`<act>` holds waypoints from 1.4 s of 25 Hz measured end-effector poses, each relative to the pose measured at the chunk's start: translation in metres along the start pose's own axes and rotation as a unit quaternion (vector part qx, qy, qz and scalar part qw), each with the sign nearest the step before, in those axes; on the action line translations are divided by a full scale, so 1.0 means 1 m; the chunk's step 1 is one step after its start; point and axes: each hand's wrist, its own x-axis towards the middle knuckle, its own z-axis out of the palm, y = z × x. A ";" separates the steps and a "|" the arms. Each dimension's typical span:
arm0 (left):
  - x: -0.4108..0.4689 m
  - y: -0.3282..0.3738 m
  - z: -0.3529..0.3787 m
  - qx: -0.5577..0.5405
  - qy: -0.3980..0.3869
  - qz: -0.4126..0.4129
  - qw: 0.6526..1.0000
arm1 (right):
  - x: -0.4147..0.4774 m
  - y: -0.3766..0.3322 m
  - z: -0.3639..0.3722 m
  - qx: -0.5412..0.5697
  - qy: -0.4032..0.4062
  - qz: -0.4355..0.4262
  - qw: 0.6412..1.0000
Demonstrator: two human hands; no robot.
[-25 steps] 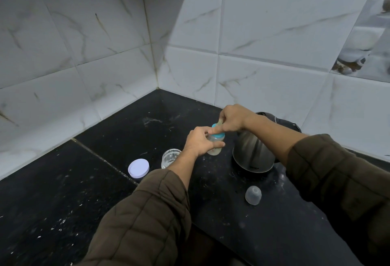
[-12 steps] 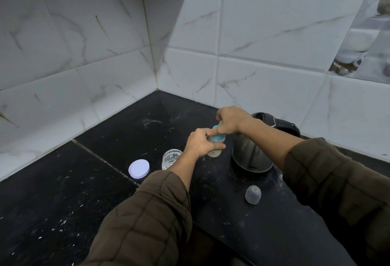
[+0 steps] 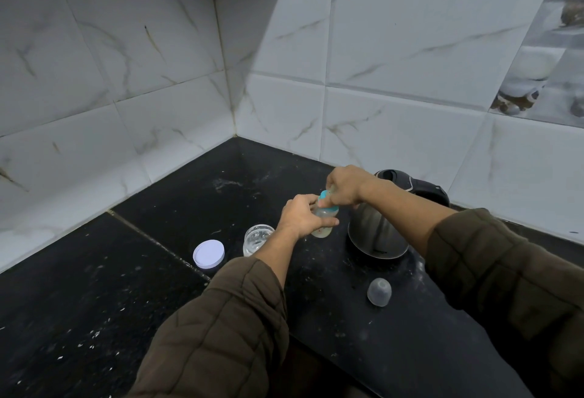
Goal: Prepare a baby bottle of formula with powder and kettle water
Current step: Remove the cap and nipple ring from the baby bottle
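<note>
Head cam: the baby bottle [image 3: 321,230] is out in front of both arms, right between the hands, just left of the steel kettle [image 3: 376,234] and just right of the open glass jar [image 3: 257,237]. Its long axis is close to upright, maybe leaning a bit. I can't tell if the base is on the black counter [image 3: 94,302] or lifted just off it.

The left hand [image 3: 300,216] is wrapped round the body from the left. The right hand [image 3: 346,185] comes over the top with its fingers closed on the teal ring [image 3: 328,206], so it looks like the top is being screwed on. My guess is the twist runs round that upright axis, with the left hand as the anchor.

The white lid [image 3: 208,253] and the clear cap [image 3: 379,291] lie loose on the counter.

Compared with a second ago, hardly anything has changed. The grips and the spot are the same, and the right hand sits a touch lower on the ring.
</note>
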 end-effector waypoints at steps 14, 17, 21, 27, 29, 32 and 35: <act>0.000 -0.011 0.011 0.020 0.129 -0.086 0.988 | -0.031 0.035 0.025 0.005 0.033 -0.012 0.999; -0.001 -0.011 0.022 0.011 0.133 -0.081 0.988 | -0.034 0.036 0.066 -0.053 -0.028 -0.024 0.998; -0.005 -0.016 0.040 0.007 0.121 -0.061 0.991 | -0.035 0.042 0.111 -0.105 -0.137 -0.028 0.985; -0.007 -0.024 0.054 0.017 0.093 -0.068 0.993 | -0.045 0.068 0.127 -0.163 -0.235 -0.007 0.958; -0.007 -0.026 0.058 0.017 0.085 -0.070 0.994 | -0.047 0.074 0.128 -0.160 -0.234 0.002 0.959; -0.006 -0.029 0.063 0.018 0.067 -0.069 0.995 | -0.043 0.072 0.127 -0.126 -0.197 0.006 0.972; -0.007 -0.030 0.066 0.016 0.060 -0.071 0.996 | -0.038 0.065 0.129 -0.103 -0.180 -0.008 0.978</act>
